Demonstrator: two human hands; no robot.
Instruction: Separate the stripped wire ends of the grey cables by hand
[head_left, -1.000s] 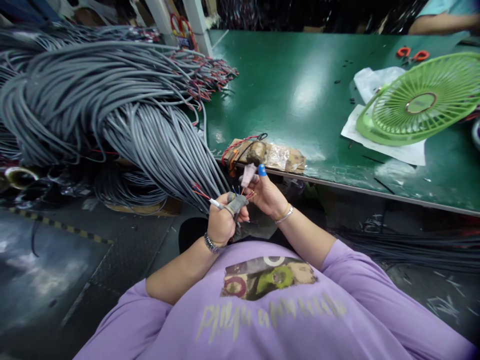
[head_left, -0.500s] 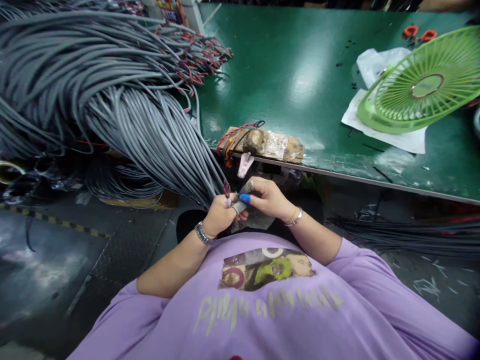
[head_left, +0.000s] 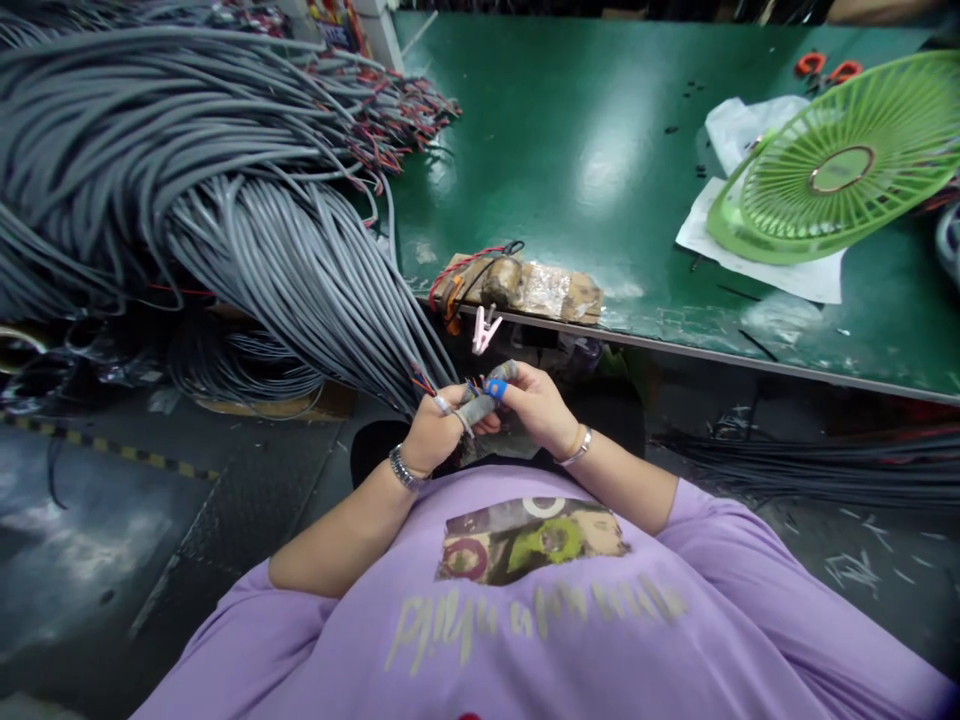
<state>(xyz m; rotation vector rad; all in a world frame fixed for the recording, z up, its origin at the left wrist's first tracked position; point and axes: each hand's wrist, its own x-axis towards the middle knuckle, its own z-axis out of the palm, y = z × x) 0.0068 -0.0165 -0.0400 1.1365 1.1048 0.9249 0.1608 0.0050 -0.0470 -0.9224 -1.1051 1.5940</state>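
Note:
My left hand [head_left: 436, 428] is closed around the end of a grey cable, and thin coloured wires [head_left: 422, 381] stick up past its thumb. Facing it, my right hand [head_left: 541, 405] pinches at fine wire ends [head_left: 474, 384] between the two hands. Tape wraps several fingertips, with a blue band on the right thumb. A thick bundle of grey cables [head_left: 315, 270] runs down from the upper left to the left hand. Just beyond the hands, a pale pink clip [head_left: 485, 330] hangs at the table edge, below a taped wooden block [head_left: 544, 288] with red and black wires.
The green table [head_left: 525, 130] spans the far side, its front edge close to my hands. At right stand a green fan [head_left: 840, 170], white paper [head_left: 814, 275] and orange-handled scissors [head_left: 810, 64]. More dark cables [head_left: 810, 470] lie below the table.
The coloured wires by my left thumb now lean further left, and fine wire ends show between my hands. The pink clip has turned, showing both its arms.

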